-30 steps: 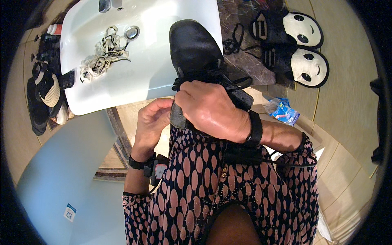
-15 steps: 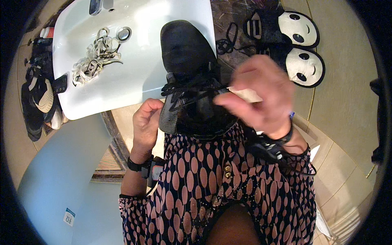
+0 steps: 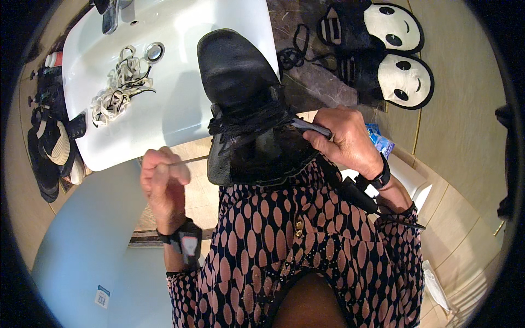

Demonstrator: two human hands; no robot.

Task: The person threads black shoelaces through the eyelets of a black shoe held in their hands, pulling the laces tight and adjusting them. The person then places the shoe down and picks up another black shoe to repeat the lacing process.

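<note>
A black lace-up shoe rests at my lap with its toe over the sink, pointing away from me. Off its left side, my left hand is closed on one end of a thin dark shoelace, which stretches straight to the shoe. My left fingers are slightly blurred. On the shoe's right, my right hand pinches the greyish edge of its side flap between thumb and fingers. More black lacing crosses the shoe's middle, though its separate strands are hard to make out.
The white sink holds a tangle of white-and-black laces near its drain. Black laces and two black items with white smiling faces lie on the dark counter. Another dark shoe sits at far left.
My left hand has moved left and away from the shoe, drawing the lace out. My right hand has settled on the right flap. The shoe sits slightly further left in view.
</note>
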